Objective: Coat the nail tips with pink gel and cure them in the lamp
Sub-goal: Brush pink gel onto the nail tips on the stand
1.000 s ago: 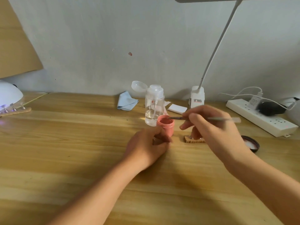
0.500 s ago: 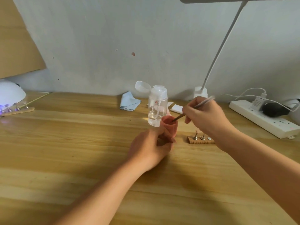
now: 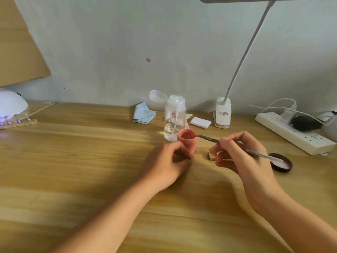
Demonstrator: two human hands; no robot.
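My left hand (image 3: pixel 166 166) grips a small pink gel jar (image 3: pixel 187 140), tilted with its open mouth toward me, at the table's middle. A thin metal-handled brush (image 3: pixel 235 146) is pinched in my right hand (image 3: pixel 242 161), and its tip rests on the jar's rim. A wooden nail-tip stand (image 3: pixel 266 155) lies mostly hidden behind my right hand. At the far left stands the white curing lamp (image 3: pixel 11 105), glowing violet, with a second wooden stand of nail tips (image 3: pixel 17 121) in front of it.
A clear pump bottle (image 3: pixel 175 118) stands just behind the jar. The jar's dark lid (image 3: pixel 281 162) lies at right. A blue cloth (image 3: pixel 144 114), white pads (image 3: pixel 200 122), a desk-lamp clamp (image 3: pixel 222 112) and a power strip (image 3: pixel 293 133) line the back.
My right hand has swung down and to the right, bringing the brush from steeply dipped in the jar to nearly level, its tip now at the rim. The left hand keeps the jar.
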